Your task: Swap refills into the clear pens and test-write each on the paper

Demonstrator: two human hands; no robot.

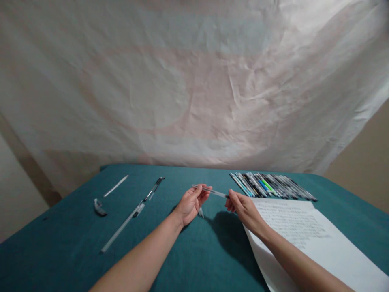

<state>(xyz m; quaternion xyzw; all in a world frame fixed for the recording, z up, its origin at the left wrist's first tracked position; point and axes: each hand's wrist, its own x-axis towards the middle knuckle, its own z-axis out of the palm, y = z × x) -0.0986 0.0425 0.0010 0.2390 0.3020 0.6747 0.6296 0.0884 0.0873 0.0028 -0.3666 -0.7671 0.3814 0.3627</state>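
Over the middle of the table, a slim clear pen (217,193) with a dark end is stretched between my two hands. My left hand (191,205) pinches its clear barrel between thumb and fingers. The fingers of my right hand (241,206) close round the dark end, hiding its tip. Just below my left hand, a small clear piece (201,213) shows in part; its kind cannot be told. To the left lie a long clear tube (118,232), a dark-tipped pen part (155,187) and a small clear-and-black piece (139,210).
A row of several pens and markers (270,186) lies at the back right. Handwritten paper sheets (322,253) cover the right front beneath my right forearm. A thin white stick (116,186) and a dark-and-clear curved object (99,207) rest at far left. Behind hangs a pale sheet (194,81).
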